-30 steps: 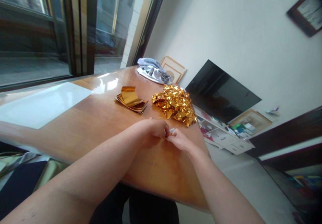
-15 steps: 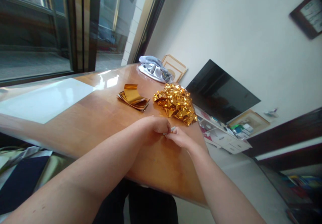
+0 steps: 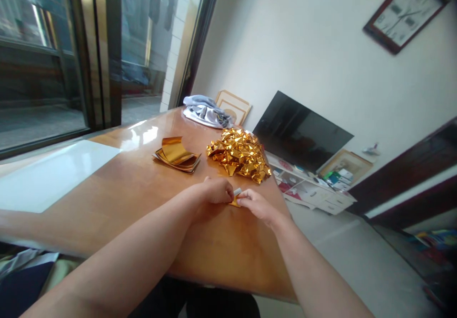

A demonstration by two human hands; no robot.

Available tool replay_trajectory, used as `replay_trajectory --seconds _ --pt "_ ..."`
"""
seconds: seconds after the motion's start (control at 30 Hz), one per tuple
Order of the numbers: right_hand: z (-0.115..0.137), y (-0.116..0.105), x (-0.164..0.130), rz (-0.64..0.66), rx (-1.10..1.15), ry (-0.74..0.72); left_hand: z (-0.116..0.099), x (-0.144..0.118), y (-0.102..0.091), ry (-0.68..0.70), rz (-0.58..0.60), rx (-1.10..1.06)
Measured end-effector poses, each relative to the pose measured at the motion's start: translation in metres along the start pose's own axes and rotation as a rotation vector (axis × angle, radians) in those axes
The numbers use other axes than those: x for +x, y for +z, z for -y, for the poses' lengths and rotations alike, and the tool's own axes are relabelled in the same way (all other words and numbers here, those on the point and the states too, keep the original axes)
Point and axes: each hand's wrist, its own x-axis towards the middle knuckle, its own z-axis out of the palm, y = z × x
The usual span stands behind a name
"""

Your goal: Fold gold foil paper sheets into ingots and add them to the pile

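Together, the left hand (image 3: 218,190) and the right hand (image 3: 254,203) meet over the wooden bench (image 3: 135,199), close to its right edge. Between them sits a small gold foil piece (image 3: 234,203), lying on the bench surface; the fingers of both hands are curled shut and pinch it from either side, with a bit of white showing where the fingertips touch. Just beyond the hands, nearer the far right edge of the bench, lies a heap of folded gold foil pieces (image 3: 238,154). Left of that heap rests a stack of flat gold foil sheets (image 3: 176,153), its top sheet curling up. At the far corner sits a crumpled grey cloth (image 3: 203,110). A white mat (image 3: 53,175) covers the left part of the bench.
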Motion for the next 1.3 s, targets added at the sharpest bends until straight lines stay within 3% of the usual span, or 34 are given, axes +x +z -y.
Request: replay_trajectory --seconds 0.3,0.4,0.7,0.83,1.03,1.2,1.3 --pt "-0.025 -0.023 0.011 -0.224 0.107 -0.006 -0.003 0.002 0.004 -0.085 -0.109 0.105" --pt "-0.031 -0.021 0.024 -0.235 0.124 -0.060 -0.002 0.002 0.004 -0.164 -0.162 0.086" --pt "-0.058 -0.006 0.043 -0.251 0.176 -0.169 -0.005 0.004 0.003 -0.219 -0.131 -0.067" --pt "-0.053 -0.012 0.030 -0.173 0.226 -0.212 -0.010 -0.001 0.001 -0.147 -0.105 -0.118" --pt "-0.033 -0.023 0.011 0.001 0.326 -0.160 -0.010 -0.005 -0.002 -0.038 -0.094 -0.165" --pt "-0.026 -0.024 0.005 0.044 0.392 -0.104 -0.005 -0.004 -0.003 -0.008 -0.211 -0.146" --pt "-0.024 -0.022 0.003 0.063 0.383 -0.034 -0.005 -0.003 -0.003 0.061 -0.392 -0.039"
